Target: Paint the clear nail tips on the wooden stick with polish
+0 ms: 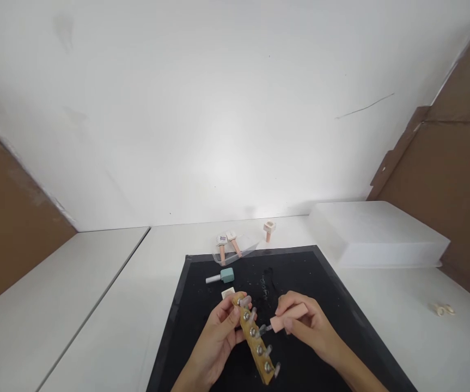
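My left hand is closed round the upper end of a wooden strip, which slants down to the right. Several round metal studs run along the strip, each with a clear false nail tip sticking out to the right. In my right hand is a nail polish brush, pinched by its pink cap. Its bristle end reaches a nail tip near the strip's middle; whether they touch I cannot tell. A whitish square piece shows just behind my left fingers, partly hidden.
A black mat lies on the white table. On it rests a teal polish bottle. Farther back are pink-handled bottles on a clear tray and another bottle. At right are a white box and small cream rings.
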The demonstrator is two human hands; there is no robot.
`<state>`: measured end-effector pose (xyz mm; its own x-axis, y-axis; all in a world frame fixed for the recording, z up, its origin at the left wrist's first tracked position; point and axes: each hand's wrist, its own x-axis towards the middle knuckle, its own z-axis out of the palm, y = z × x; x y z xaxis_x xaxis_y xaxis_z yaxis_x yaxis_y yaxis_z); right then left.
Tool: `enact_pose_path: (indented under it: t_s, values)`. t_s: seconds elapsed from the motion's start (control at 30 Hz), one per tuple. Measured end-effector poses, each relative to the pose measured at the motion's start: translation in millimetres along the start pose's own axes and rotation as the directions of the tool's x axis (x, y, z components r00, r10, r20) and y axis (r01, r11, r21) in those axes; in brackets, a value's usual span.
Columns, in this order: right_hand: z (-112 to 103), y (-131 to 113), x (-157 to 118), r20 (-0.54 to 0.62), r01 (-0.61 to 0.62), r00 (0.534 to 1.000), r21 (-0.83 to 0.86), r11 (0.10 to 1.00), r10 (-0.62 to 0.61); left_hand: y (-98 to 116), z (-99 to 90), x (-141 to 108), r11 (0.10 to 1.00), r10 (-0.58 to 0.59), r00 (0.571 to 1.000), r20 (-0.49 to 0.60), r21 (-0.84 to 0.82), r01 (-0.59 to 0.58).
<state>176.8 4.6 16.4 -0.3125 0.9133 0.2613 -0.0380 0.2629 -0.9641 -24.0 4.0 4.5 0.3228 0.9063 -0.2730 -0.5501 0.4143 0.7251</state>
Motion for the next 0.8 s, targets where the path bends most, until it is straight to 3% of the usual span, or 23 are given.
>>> enact_pose_path:
  t_s: [0.13, 0.3, 0.53, 0.67, 0.8]
  values:
    - [2.1, -1.5, -0.4, 0.042, 0.03, 0.999, -0.121, 0.992, -0.025, -0.1, 0.5, 0.8, 1.0, -0.013, 1.0, -0.005, -0.013, 0.013]
    - [3.0, -3.2, 1.6, -0.035, -0.024, 0.999, -0.205, 0.979, 0.018, 0.1, -0.4, 0.9, 1.0, -0.014, 1.0, -0.008, -0.025, 0.014]
    - [-1.8, -5.2, 3.2, -0.068, 0.021, 0.997, -0.11, 0.994, -0.029, -0.1, -1.3, 1.7, 0.999, -0.025, 1.0, 0.004, -0.039, 0.025]
    - [-1.0, -6.6, 2.7, 0.028, 0.036, 0.999, -0.028, 0.999, -0.035, 0.5, 0.1, 1.8, 0.999, -0.023, 1.0, 0.015, -0.041, 0.024]
    - [2.1, -9.4, 4.2, 0.05, 0.002, 0.999, -0.094, 0.996, 0.002, 0.9, 1.3, 1.0, 1.0, -0.024, 1.0, -0.01, -0.016, 0.024]
